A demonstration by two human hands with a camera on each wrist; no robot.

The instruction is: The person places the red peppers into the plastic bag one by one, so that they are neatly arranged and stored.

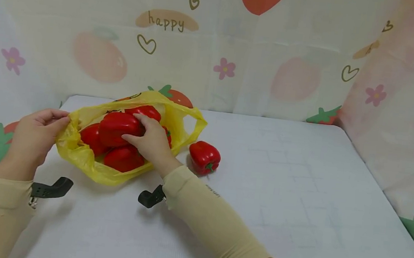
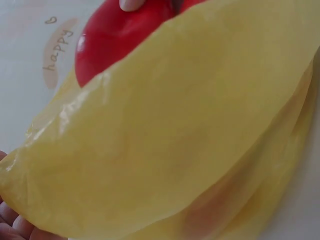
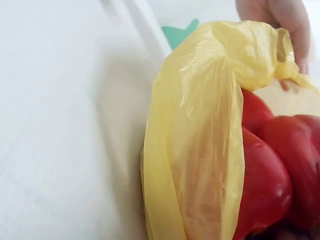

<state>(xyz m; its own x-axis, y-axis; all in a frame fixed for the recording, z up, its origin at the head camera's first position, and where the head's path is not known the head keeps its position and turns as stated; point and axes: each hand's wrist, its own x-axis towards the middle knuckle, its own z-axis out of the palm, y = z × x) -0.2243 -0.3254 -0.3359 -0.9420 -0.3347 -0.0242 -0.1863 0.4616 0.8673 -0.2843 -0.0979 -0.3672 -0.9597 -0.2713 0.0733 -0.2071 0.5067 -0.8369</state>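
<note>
A thin yellow plastic bag (image 1: 104, 173) lies open-mouthed at the left of the table, with several red bell peppers inside. My left hand (image 1: 33, 137) pinches the bag's left edge between thumb and fingers. Reaching over the right side of the mouth, my right hand (image 1: 153, 142) grips a red bell pepper (image 1: 118, 129) on top of the others. One fingertip shows on a pepper (image 2: 117, 42) in the left wrist view, where the bag wall hides most of the rest. Outside the bag, just right of it, a single red bell pepper (image 1: 203, 157) sits on the table.
The white table (image 1: 297, 207) reaches far to the right of the bag. Behind it hangs a cloth backdrop (image 1: 253, 57) printed with strawberries, hearts and flowers. A black wrist mount (image 1: 52, 188) sticks out below the left hand, and another (image 1: 151, 197) below the right.
</note>
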